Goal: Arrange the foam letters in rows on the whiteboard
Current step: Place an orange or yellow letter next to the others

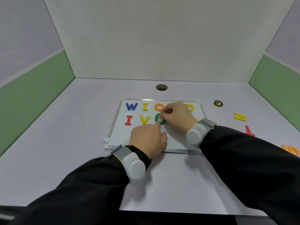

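White-walled booth with green side panels, pale lilac tabletop [81, 127], round cable hole [161, 87] just behind the whiteboard [123, 132].

Whiteboard flat on the tabletop, centre. Top row on it: blue W [131, 106], yellow I [145, 107], orange O [158, 107], then a yellow letter [191, 108] mostly hidden behind the right hand, identity not readable. Second row: red I [128, 120], yellow V [144, 119], green O [158, 118] third in line, lying on the board.

Right hand [177, 116] pinching the green O at its far-right rim, thumb and fingers curled on it. Left hand [148, 138] low on the board, index finger stretched to the O's near edge; remaining fingers hidden behind the knuckles, so closure of that hand cannot tell.

Likely step: seating the green O in row two. To do well: level it with the red I and yellow V, match the gap used in the row above, sit under the orange O, press flat before letting go, avoid nudging the V.

Off the board to its right, on the tabletop: letter face-down showing black backing with yellow edge [218, 103], yellow N [240, 117], red letter [249, 132] partly behind the sleeve, orange letter [292, 151] cut off at frame edge.

Grey wrist bands on both arms; no brand or print legible anywhere besides the letters themselves.
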The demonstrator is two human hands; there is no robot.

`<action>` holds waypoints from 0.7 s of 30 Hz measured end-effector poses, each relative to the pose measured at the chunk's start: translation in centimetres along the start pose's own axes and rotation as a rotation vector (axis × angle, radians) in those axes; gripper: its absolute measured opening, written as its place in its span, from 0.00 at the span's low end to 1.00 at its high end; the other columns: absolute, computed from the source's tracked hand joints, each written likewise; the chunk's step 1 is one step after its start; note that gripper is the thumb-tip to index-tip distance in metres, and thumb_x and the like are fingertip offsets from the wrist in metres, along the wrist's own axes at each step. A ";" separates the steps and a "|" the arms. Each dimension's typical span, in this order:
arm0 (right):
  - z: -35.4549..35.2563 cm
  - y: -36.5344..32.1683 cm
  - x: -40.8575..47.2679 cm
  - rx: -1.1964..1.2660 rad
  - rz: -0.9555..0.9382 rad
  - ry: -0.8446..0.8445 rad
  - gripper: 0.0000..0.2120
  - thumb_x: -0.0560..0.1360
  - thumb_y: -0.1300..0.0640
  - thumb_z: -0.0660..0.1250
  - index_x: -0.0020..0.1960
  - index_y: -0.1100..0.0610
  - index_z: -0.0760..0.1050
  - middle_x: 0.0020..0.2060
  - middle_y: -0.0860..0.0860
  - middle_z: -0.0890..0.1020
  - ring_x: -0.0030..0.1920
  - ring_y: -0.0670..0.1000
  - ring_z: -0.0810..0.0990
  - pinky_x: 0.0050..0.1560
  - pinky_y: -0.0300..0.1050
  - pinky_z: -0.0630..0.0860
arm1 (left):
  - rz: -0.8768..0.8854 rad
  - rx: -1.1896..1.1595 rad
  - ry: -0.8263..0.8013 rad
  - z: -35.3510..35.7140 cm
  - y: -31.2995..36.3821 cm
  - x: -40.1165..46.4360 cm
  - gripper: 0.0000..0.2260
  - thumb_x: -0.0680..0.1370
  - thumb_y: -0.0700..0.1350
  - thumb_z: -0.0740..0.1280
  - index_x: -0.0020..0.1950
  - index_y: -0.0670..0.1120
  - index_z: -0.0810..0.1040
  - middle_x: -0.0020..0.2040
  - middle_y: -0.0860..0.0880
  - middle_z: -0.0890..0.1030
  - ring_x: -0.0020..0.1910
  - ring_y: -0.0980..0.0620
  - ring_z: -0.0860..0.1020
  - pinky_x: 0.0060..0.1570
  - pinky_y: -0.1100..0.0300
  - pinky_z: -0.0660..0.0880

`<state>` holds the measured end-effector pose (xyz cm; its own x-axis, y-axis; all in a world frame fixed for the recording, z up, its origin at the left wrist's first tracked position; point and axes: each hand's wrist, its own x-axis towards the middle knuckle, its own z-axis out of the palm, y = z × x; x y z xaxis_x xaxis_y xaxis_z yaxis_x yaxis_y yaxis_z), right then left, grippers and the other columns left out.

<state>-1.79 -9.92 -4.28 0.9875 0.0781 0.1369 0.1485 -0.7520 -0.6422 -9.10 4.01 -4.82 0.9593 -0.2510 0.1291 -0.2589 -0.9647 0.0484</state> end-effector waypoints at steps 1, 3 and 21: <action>0.1 0.1 0.0 -0.001 0.000 0.000 0.07 0.72 0.55 0.71 0.47 0.55 0.84 0.42 0.49 0.85 0.45 0.48 0.82 0.49 0.44 0.79 | -0.002 0.001 -0.002 0.0 0.0 0.0 0.16 0.81 0.55 0.52 0.61 0.47 0.70 0.39 0.49 0.75 0.36 0.48 0.73 0.36 0.57 0.68; 0.2 0.2 0.0 -0.006 -0.002 -0.004 0.06 0.72 0.55 0.70 0.46 0.55 0.84 0.42 0.49 0.85 0.44 0.47 0.81 0.46 0.41 0.77 | -0.005 0.003 0.000 0.0 0.0 0.0 0.16 0.81 0.55 0.52 0.59 0.47 0.71 0.39 0.49 0.75 0.35 0.48 0.73 0.35 0.57 0.68; 0.4 0.8 0.1 0.007 -0.041 -0.025 0.07 0.76 0.58 0.68 0.50 0.57 0.84 0.47 0.50 0.84 0.45 0.46 0.77 0.48 0.38 0.69 | 0.006 0.022 0.000 -0.1 0.0 0.0 0.17 0.82 0.56 0.52 0.61 0.47 0.70 0.38 0.49 0.74 0.35 0.48 0.73 0.33 0.57 0.67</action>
<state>-1.53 -10.23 -5.06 0.9815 0.1251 0.1447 0.1894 -0.7432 -0.6417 -9.10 4.03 -4.70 0.9577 -0.2572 0.1289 -0.2626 -0.9646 0.0261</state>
